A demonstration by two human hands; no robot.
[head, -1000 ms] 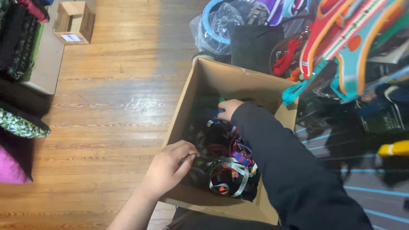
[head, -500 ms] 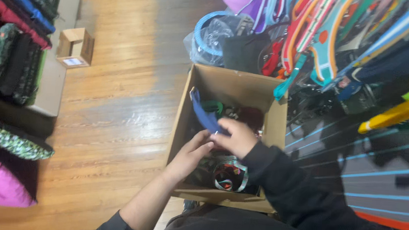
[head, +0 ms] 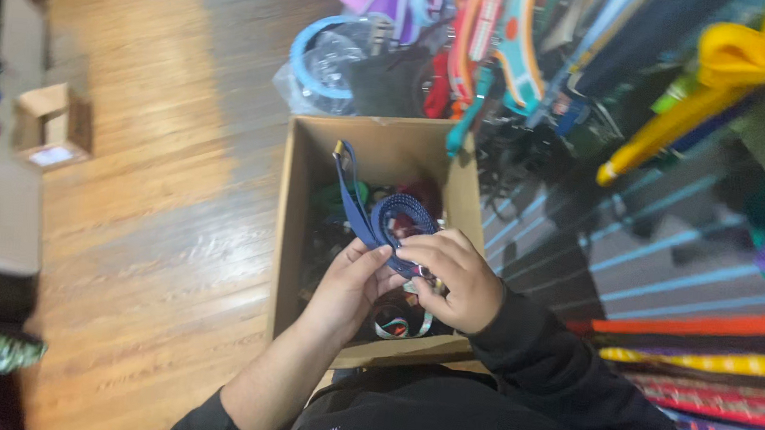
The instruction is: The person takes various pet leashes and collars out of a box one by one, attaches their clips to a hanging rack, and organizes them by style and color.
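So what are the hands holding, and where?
Both hands, left and right, hold a blue strap at its coiled end, above the cardboard box.

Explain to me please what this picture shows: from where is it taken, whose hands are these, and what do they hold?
The picture comes from a camera worn on a person's head, looking down. Both hands are that person's own. The left hand and the right hand together hold a blue strap, partly coiled, above an open cardboard box on a wooden floor. The box holds more tangled straps. A small box stands further left, and many coloured straps hang at the upper right.
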